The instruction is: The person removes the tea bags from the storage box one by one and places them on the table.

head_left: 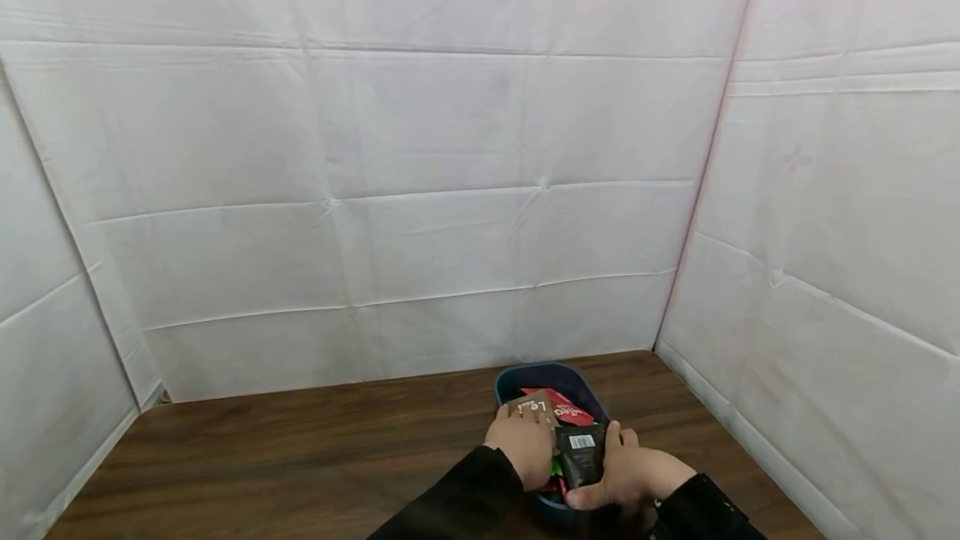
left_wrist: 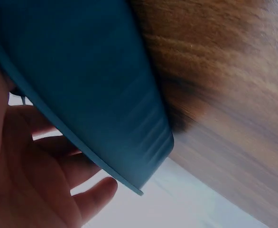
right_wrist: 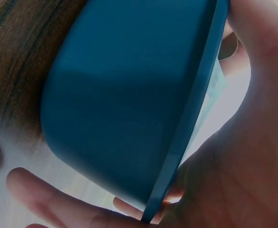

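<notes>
**benchwatcher:** White creased sheeting (head_left: 420, 190) boxes in three sides, wood-grain table (head_left: 285, 457) underneath. Starting nearest the camera: two black sleeves, then both hands on one blue tub (head_left: 551, 375). Right hand (head_left: 633, 473) is at the tub's near right corner, thumb up over a dark packet (head_left: 581, 455) with a white barcode label. From the right wrist camera the rim (right_wrist: 186, 142) runs between palm and fingers, so I'd call that clamped on the rim, probably to steady the tub.

**tubfan:** And the left?

**benchwatcher:** Left hand (head_left: 523, 444) sits on the near left side, over the packets. The left wrist view shows the fingers (left_wrist: 94, 194) fairly straight, reaching past the tub's rim (left_wrist: 129, 183), not wrapped around it. So flat and relaxed rather than gripping (my read, the angle is awkward). Looks like it's pressing the pile down so nothing slides out.

**tubfan:** What's past the hands?

**benchwatcher:** A brown packet (head_left: 534, 407) with white lettering and a red one (head_left: 566, 411) beside it, both leaning against each other in the far half of the tub. The tub itself sits toward the table's right side, near the right-hand sheet wall.
</notes>
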Tool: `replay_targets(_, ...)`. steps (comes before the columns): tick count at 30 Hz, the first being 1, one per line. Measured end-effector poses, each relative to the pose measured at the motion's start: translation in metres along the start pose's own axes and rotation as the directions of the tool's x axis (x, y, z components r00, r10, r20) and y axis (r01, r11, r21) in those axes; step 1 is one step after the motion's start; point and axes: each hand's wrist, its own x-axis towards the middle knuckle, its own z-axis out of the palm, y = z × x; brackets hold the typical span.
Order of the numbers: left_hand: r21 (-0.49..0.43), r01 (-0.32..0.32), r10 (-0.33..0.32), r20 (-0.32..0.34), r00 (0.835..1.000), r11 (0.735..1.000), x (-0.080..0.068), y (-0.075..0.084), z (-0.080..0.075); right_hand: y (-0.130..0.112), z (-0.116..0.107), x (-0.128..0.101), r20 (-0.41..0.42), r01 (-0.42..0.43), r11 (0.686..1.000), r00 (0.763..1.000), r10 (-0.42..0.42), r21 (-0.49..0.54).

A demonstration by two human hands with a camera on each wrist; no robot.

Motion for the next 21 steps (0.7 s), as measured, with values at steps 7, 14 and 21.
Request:
replay_targets(7,0.144,-0.009,0.026,-0.116,0.993,0.99,-0.01,0.006,-0.006,0.002,0.001,0.002,0.002,-0.009,1.0,1.0,0.009,-0.013)
replay_targets(14,0.24,-0.056,0.116,-0.246,0.962,0.969,-0.012,0.006,-0.011,0.008,0.002,0.01,0.021,0.013,0.999,1.0,-0.013,-0.045)
replay_targets(21,0.217,-0.096,0.159,-0.296,0.942,0.972,-0.015,-0.002,-0.01,0.01,0.002,0.015,0.038,-0.016,1.0,0.999,0.017,-0.026)
